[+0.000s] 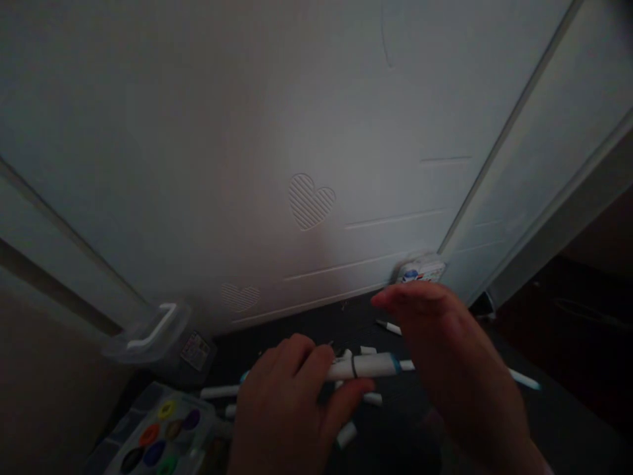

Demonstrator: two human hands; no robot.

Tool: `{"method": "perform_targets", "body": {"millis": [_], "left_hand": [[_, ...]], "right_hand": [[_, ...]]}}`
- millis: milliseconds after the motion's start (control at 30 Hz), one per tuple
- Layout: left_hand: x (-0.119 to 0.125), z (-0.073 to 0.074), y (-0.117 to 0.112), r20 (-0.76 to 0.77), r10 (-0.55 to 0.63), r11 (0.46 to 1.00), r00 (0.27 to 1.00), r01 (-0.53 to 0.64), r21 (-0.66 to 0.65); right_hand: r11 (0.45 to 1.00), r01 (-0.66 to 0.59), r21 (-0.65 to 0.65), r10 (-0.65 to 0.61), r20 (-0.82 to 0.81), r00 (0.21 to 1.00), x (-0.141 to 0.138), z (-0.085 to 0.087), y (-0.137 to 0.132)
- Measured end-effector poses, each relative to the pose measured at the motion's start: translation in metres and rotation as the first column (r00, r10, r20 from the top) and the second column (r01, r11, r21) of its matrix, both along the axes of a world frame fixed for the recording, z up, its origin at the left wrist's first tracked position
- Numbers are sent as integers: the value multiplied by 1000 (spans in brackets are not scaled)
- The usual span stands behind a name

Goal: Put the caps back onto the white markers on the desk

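Observation:
Low in the middle, my left hand (291, 396) is closed around a white marker (373, 365). The marker lies sideways, with a dark ring round its body and a blue band at its right end. Just right of that end, my right hand (459, 369) is raised with its fingers stretched out, and I see nothing in its grasp. Several loose white caps (347, 435) lie on the dark surface below and behind the marker. A white pen with a pale blue end (525, 379) shows to the right, partly hidden by my right hand.
A clear box with a white handle (153, 330) stands at the left. In front of it sits a clear case of colored round tops (150, 434). A white package (422, 268) leans by the pale panel (222, 165) with engraved hearts. A dark-tipped pen (390, 327) lies nearby.

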State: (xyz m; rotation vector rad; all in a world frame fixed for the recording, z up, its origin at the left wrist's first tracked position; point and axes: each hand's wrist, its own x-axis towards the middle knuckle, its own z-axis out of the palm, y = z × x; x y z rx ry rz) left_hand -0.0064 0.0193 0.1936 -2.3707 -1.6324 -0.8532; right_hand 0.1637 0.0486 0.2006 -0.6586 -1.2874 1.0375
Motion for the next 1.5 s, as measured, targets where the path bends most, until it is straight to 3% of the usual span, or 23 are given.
{"method": "perform_targets", "body": {"millis": [167, 367, 500, 700, 900, 1100, 1300, 1433, 1500], "left_hand": [[12, -4, 0, -48, -79, 997, 996, 79, -14], [14, -1, -2, -111, -99, 995, 989, 97, -28], [13, 0, 0, -148, -130, 990, 980, 121, -71], [13, -2, 5, -270, -59, 995, 961, 33, -98], [16, 0, 6, -234, 155, 980, 960, -121, 155], [16, -1, 3, -140, 126, 982, 982, -104, 156], [-3, 3, -6, -244, -49, 996, 969, 65, 58], [-5, 1, -12, -228, 83, 989, 970, -52, 137], [-3, 0, -12, -238, 115, 992, 964, -97, 87]], "right_hand": [[998, -53, -42, 57, 108, 992, -9, -2, 1], [982, -184, -48, 187, 65, 980, -12, -2, 2], [976, -218, -22, 219, 132, 967, -10, -1, 2], [973, -227, -47, 232, 154, 960, -15, -3, 4], [952, -266, -154, 280, 79, 957, -28, 0, -7], [967, -185, -176, 193, 30, 981, -31, 4, -19], [917, -272, -293, 282, -8, 959, -36, 4, -19], [886, -307, -347, 307, -58, 950, -40, 2, -17], [863, -343, -370, 333, -93, 938, -42, 1, -14]]}}
